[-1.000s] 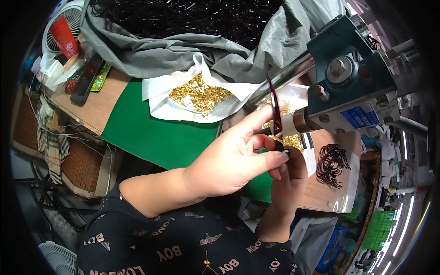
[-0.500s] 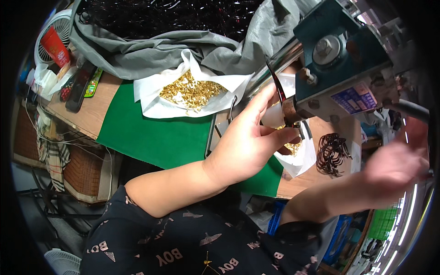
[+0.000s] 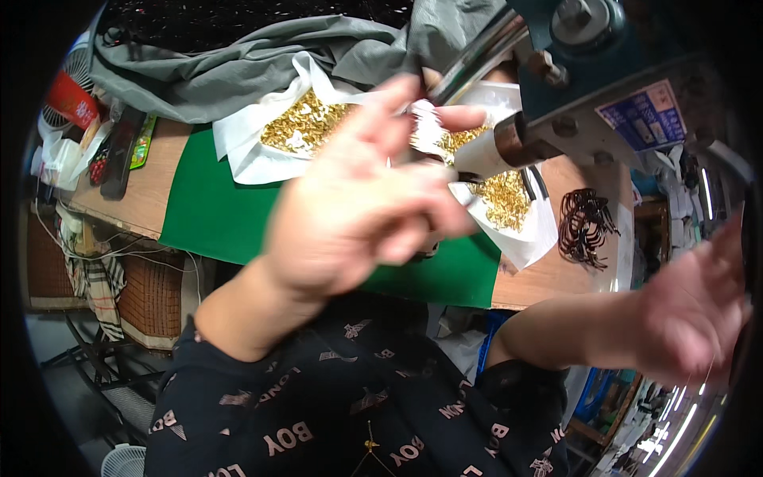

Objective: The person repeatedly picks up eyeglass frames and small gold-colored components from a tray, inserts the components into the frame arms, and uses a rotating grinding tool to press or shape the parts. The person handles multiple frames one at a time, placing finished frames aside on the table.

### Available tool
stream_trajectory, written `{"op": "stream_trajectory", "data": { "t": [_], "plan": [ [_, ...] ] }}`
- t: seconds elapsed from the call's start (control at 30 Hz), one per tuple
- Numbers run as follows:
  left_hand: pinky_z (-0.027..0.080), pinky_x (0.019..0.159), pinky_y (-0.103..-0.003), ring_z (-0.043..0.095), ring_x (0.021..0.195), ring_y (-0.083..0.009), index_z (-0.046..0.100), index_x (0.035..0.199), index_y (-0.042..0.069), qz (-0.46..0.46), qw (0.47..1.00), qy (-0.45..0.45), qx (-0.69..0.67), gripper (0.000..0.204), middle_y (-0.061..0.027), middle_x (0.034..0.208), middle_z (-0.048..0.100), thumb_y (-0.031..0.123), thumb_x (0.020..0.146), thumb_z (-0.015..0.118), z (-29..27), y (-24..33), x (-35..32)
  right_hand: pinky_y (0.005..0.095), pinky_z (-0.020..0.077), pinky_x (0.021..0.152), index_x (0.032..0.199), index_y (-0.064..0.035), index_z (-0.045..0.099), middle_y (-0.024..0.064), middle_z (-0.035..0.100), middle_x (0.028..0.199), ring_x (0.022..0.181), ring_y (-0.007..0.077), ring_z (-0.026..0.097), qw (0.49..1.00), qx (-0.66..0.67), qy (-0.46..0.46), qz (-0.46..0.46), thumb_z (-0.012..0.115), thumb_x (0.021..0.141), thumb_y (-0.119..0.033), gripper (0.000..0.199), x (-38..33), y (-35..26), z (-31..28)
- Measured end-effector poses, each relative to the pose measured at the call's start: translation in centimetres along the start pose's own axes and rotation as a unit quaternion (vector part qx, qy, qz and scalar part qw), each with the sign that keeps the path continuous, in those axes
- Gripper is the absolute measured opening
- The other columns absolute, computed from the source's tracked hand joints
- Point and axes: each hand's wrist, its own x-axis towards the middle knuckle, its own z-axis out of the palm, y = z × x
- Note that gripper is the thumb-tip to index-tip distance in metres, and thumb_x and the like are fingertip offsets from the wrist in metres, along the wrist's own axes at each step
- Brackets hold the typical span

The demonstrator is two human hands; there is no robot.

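Evidently mid-motion: the left hand [image 3: 358, 199] was left of the dark teal machine [image 3: 604, 75], near its pale cylinder [image 3: 475, 157], and blurred. Its fingers were partly bent and spread. A thin dark strip [image 3: 414, 48] showed beside the fingertips, left of the machine; too smeared to tell whether they gripped it. The right hand [image 3: 695, 314] was below the machine and out to its right, also blurred; fingers loosely curled, could not tell whether they held anything.

Gold pieces in two lots: one heap [image 3: 298, 131] on crumpled white paper [image 3: 250, 151] well left of the machine, a second heap [image 3: 507, 207] on a white sheet [image 3: 534, 254] just under the machine's cylinder. A bundle of dark curved strips [image 3: 586, 230] lay below the machine on the wooden table [image 3: 524, 291]. Green mat [image 3: 214, 211] spread left of the machine. Grey cloth [image 3: 238, 67] bunched left of it too, beyond the paper. Far left of the machine: a red container [image 3: 71, 102].
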Motion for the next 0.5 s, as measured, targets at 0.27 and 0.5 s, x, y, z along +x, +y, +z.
{"op": "stream_trajectory", "data": {
  "t": [0.27, 0.5],
  "plan": [
    [0.041, 0.054, -0.019, 0.041, 0.061, -0.0071, 0.029, 0.138, -0.008, -0.020, 0.979, 0.194, 0.062, 0.048, -0.0016, 0.082, 0.045, 0.013, 0.096, 0.040, -11.6, 5.4, -7.6, 0.0251, 0.0490, 0.068, 0.088, 0.0006, 0.064, 0.0060, 0.063, 0.080, 0.072, 0.0124, 0.060, 0.782, -0.205, -0.224, 0.545, 0.069, 0.078, -0.007, 0.013, -20.6, 10.9, -2.1],
    [0.031, 0.106, -0.037, 0.042, 0.126, -0.0278, 0.041, 0.135, 0.001, 0.077, 0.574, 0.281, 0.765, 0.049, -0.0164, 0.134, 0.046, 0.016, 0.091, 0.056, -11.5, 4.3, -8.1, 0.0388, 0.0471, 0.066, 0.076, -0.0008, 0.059, 0.0144, 0.058, 0.076, 0.072, 0.0316, 0.058, 0.768, -0.360, -0.373, 0.376, 0.066, 0.074, -0.008, 0.010, -20.7, 11.3, -1.2]
  ]
}}
